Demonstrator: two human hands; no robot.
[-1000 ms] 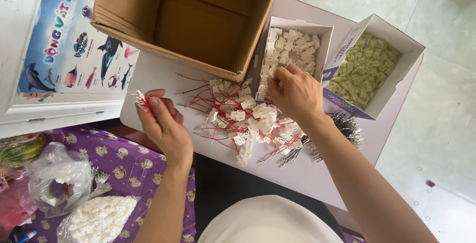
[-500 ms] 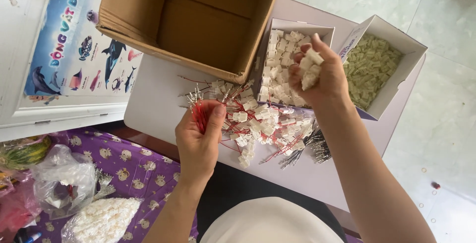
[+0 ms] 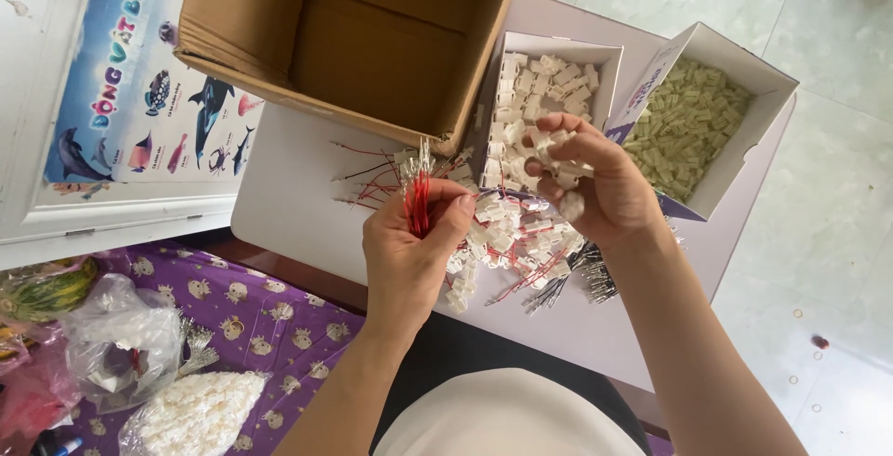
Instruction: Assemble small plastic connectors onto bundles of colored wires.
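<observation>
At centre frame, the left hand [image 3: 409, 251] pinches a bundle of red wires [image 3: 418, 203]; right of it, the right hand [image 3: 595, 186] cups white plastic connectors [image 3: 558, 151], fingers curled.

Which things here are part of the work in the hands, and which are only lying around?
In use:
left hand gripping red wires
right hand holding white connectors
connector box
wired pile

Lying about:
cardboard box
poster
plastic bags
purple cloth
</observation>
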